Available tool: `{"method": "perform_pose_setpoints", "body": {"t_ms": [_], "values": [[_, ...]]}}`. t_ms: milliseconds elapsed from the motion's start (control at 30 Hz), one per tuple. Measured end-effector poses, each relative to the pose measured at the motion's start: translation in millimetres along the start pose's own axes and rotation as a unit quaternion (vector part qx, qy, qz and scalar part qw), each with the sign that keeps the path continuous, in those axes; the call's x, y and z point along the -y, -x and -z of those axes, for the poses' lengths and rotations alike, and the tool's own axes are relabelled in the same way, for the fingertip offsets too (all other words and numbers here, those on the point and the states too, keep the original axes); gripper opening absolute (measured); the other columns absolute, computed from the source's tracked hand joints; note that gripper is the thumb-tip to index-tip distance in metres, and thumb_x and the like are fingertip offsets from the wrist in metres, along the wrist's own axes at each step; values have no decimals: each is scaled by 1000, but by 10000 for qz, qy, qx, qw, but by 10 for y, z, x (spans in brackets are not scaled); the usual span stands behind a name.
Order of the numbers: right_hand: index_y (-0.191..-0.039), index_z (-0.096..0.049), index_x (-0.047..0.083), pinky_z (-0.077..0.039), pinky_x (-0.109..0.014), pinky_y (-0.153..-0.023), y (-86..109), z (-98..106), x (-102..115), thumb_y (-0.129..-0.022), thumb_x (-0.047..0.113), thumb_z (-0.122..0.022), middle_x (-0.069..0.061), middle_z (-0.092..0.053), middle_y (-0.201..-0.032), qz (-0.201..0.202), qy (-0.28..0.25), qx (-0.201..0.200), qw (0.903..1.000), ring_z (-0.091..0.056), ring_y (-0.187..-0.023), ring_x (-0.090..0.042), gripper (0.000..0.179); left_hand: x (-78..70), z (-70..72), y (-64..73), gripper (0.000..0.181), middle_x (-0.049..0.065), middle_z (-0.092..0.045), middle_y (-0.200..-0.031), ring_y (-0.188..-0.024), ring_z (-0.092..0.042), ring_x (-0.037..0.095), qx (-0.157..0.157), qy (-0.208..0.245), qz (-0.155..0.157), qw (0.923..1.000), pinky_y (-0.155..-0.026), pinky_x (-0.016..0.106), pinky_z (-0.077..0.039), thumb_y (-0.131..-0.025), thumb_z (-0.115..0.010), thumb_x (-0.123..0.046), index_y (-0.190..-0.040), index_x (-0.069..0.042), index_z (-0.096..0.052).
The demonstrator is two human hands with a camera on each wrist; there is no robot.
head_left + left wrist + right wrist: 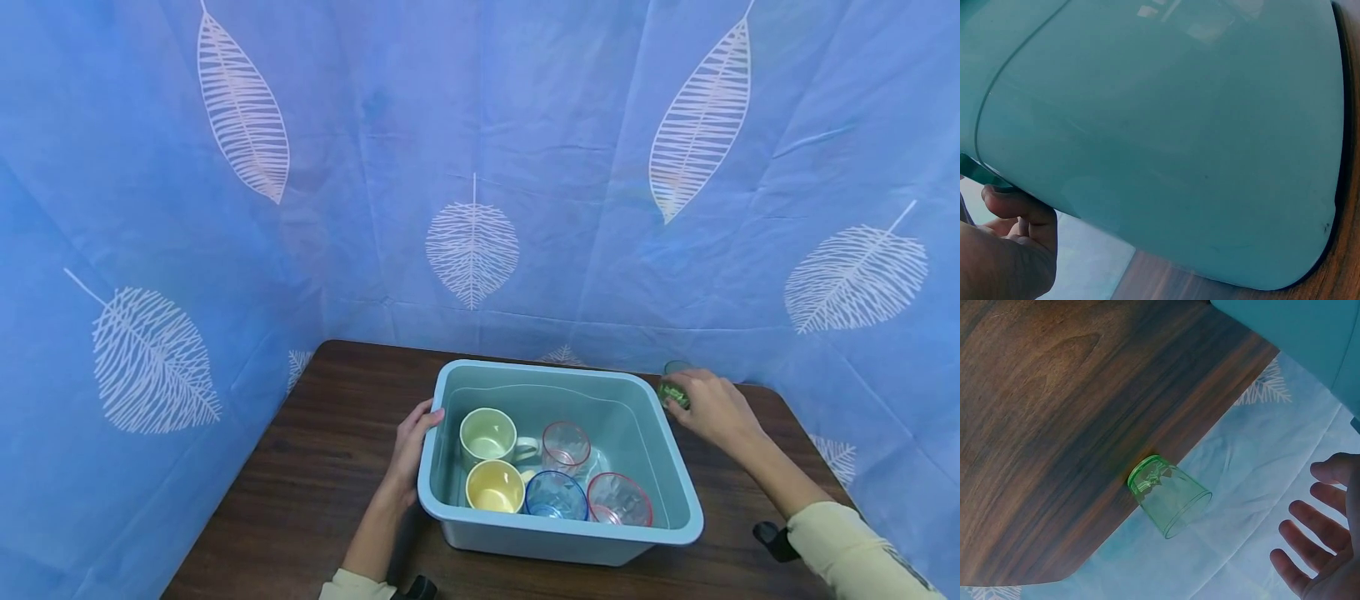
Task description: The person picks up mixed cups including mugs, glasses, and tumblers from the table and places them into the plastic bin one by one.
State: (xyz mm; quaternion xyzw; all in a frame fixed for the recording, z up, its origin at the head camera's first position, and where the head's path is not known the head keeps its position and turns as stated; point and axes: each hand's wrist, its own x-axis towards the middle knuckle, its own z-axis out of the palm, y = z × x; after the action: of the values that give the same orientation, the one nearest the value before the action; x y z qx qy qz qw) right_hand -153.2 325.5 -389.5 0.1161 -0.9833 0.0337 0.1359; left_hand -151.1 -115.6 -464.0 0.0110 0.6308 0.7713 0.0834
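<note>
My left hand [414,437] grips the left rim of a light blue plastic tub [678,467], its thumb over the edge; the left wrist view also shows this hand [1022,244] at the rim. My right hand [716,404] is by a green glass [673,393] beyond the tub's right side. In the right wrist view, the fingers are spread and apart from the upright green glass [1169,497]. Inside the tub are a pale green mug [487,437], a yellow mug [495,487], a blue glass [557,496] and two red-rimmed glasses, one behind [566,447] and one in front [619,500].
Under the tub is a dark wooden table [330,442]. The green glass stands close to the table's far edge. A blue cloth with white leaf prints [472,250] hangs behind and along both sides.
</note>
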Motion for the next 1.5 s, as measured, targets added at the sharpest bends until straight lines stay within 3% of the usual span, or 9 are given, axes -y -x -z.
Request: {"method": "perform_pose_setpoints", "body": {"t_ms": [100,267,533,733,900,1033,1167,1500], "values": [[-117,-71,-5,-53,-45,-53,11,-1,-26,-84,9,-81,-30,-69,-114,-94,58,51,9999,-63,-69,-31,37,-2,-2,2,58,27,-51,-146,-126,-57,41,11,-22,6,10000,-103,55,-53,-107,-49,-39,-152,-3,-45],[-119,-70,-7,-56,-52,-60,20,-13,-62,-84,10,-81,-32,-67,-116,-187,102,89,9997,-67,-76,-39,40,9,-1,11,57,27,-52,-146,-125,-57,40,2,-45,-19,10000,-103,56,-53,-107,-49,-38,-152,-3,-45],[-123,-66,-10,-56,-56,-63,43,-65,-141,-85,7,-78,-37,-65,-117,-428,-31,166,9989,-66,-87,-49,44,20,-4,12,56,27,-53,-145,-124,-58,39,-22,-14,-64,10000,-103,55,-53,-107,-49,-37,-151,-3,-46],[-125,-64,-12,-57,-61,-73,59,-129,-180,-85,5,-77,-37,-63,-122,-584,-125,201,9980,-65,-99,-53,46,27,-1,2,56,26,-54,-144,-122,-59,37,-34,7,-70,10000,-100,53,-54,-106,-51,-36,-151,-2,-47],[-129,-62,-11,-56,-57,-65,81,-147,-225,-85,6,-78,-39,-61,-124,-656,-141,317,9972,-66,-92,-51,50,31,0,10,56,27,-54,-145,-121,-60,36,-30,-4,-33,10000,-100,54,-54,-107,-50,-37,-151,-2,-47],[-131,-61,-10,-52,-47,-53,91,-147,-246,-85,6,-78,-40,-60,-126,-698,-200,380,9966,-66,-74,-40,52,38,4,14,57,27,-53,-145,-121,-60,36,-2,6,-30,10000,-100,53,-54,-107,-50,-37,-151,-2,-46],[-132,-61,-11,-48,-42,-49,92,-155,-251,-85,6,-78,-40,-60,-127,-704,-202,374,9966,-63,-65,-32,52,40,6,9,57,27,-53,-145,-122,-59,36,-8,-7,-6,10000,-101,53,-54,-107,-50,-37,-152,-2,-45],[-130,-61,-12,-56,-53,-60,91,-211,-273,-85,6,-78,-41,-60,-124,-665,-133,304,9972,-67,-82,-46,52,28,-3,-6,56,26,-53,-146,-123,-59,38,-53,-61,-49,10000,-102,55,-54,-106,-49,-38,-151,-3,-47]]}}
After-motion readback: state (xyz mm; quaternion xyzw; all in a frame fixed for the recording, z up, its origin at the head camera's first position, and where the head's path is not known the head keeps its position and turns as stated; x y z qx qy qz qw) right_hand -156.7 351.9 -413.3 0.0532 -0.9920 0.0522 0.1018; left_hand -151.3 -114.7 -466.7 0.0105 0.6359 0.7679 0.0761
